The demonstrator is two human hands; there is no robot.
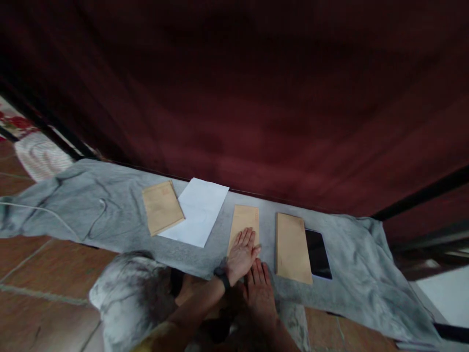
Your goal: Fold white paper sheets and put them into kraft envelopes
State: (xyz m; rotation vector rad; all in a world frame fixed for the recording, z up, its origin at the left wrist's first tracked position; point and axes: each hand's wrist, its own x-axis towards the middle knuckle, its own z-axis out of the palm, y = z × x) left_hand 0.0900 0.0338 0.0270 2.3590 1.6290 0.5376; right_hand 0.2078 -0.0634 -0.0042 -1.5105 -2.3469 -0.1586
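A brown paper envelope (244,215) lies on the grey cloth in front of me, with small red print near its top right corner. My left hand (242,254), with a dark band at the wrist, rests flat over its lower part, fingers stretched out. Just right of and below it, my right hand (261,288) lies flat with its fingers extended, close to the envelope's lower right corner. Whether the right fingertips touch the envelope I cannot tell. The envelope's lower end is hidden under my left hand.
Right of my hands a stack of brown envelopes (293,247) partly covers a dark tablet or phone (318,254). To the left, brown envelopes (163,205) overlap white paper (201,210). A white cable (54,213) crosses the grey cloth (120,210). A dark red curtain (234,122) hangs behind.
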